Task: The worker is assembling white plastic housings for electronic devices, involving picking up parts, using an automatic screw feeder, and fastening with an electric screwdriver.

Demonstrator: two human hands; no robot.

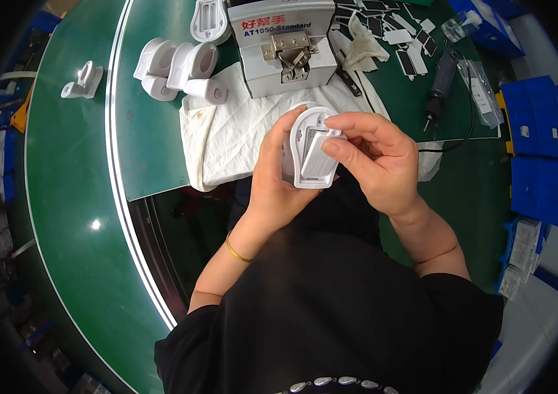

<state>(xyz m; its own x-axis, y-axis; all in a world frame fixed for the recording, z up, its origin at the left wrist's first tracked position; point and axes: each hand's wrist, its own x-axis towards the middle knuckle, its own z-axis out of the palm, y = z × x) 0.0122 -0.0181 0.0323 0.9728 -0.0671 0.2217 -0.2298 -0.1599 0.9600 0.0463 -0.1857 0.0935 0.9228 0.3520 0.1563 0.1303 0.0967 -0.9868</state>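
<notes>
My left hand (272, 171) is wrapped round a white plastic housing (302, 177), rounded at its far end, with a recessed opening facing me. Between the thumb and forefinger of my right hand (381, 157) is a white battery cover (319, 161), a small flat plate. It lies tilted over the recess, partly inside it; I cannot tell whether it is seated. Both hands are above the near edge of a white cloth (223, 141).
A grey screw-feeding machine (285, 49) stands behind the hands. Left of it are several white housings (193, 62). A power screwdriver (438, 92) and loose flat parts (410, 62) lie to the right. Blue bins (538, 118) line the right side; a green conveyor (72, 217) runs at left.
</notes>
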